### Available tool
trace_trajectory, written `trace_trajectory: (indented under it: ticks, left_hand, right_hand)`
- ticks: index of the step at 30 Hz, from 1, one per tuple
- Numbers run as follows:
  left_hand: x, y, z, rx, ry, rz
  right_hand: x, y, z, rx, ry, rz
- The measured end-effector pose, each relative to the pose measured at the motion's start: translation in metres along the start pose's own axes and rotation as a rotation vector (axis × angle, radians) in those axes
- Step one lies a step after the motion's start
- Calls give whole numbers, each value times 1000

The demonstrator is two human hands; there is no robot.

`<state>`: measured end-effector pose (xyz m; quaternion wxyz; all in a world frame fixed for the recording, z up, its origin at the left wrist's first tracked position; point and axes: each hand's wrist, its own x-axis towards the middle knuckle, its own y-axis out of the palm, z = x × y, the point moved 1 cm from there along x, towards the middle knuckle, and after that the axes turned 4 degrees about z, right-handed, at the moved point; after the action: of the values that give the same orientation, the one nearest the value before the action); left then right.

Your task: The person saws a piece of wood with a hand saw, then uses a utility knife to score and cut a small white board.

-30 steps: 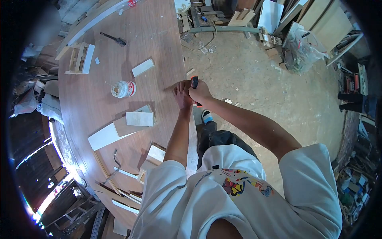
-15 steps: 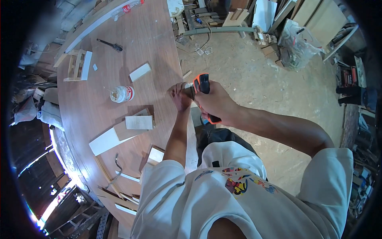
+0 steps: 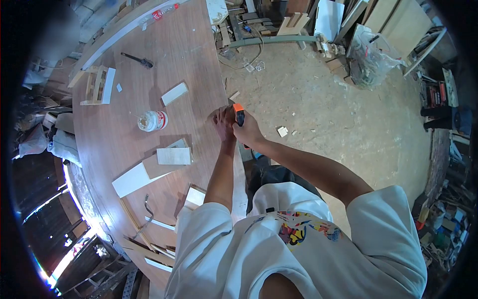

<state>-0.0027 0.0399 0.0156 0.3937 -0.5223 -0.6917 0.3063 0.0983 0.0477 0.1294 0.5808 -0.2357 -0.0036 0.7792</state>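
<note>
My right hand (image 3: 248,130) is wrapped round the orange and black handle of a handsaw (image 3: 239,113), at the table's right edge. Most of the saw, with its blade, is hidden by my hands. Right beside it, my left hand (image 3: 222,122) presses down at the edge with its fingers bent; whatever lies under it cannot be made out. To its left on the table (image 3: 191,55) are a small white-faced wood block (image 3: 175,93) and an open jar (image 3: 153,120) with a red and white label. Nearer my body, a pale block (image 3: 174,156) rests by a longer white-faced board (image 3: 132,178).
A dark brush-like tool (image 3: 137,60), a small wooden frame (image 3: 98,85) and a plastic bottle (image 3: 158,15) lie farther up the table. Wood scraps (image 3: 283,131) are on the floor. Boards and a clear plastic bag (image 3: 373,57) stand at the back right.
My right hand has pushed the saw forward and left, its handle now close against my left hand. My right elbow has come inward. The left hand has barely moved.
</note>
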Motion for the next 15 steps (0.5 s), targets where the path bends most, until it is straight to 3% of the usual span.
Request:
trace_trajectory:
  ticks: [4,6,12,15]
  left_hand:
    - [-1,-3,-1,95,55,-5]
    - [-2,-4,-3,49,64,-60]
    - [1,-8,-5,-26,-6,-58]
    - [1,-7,-4,-89,14,-115]
  right_hand:
    - [-5,-4,23,-15,-72,-100]
    - [-18,-22,56,194,201,129]
    - [-78,-66,142,365,300,328]
    - [-105,-78,149,442,287,321]
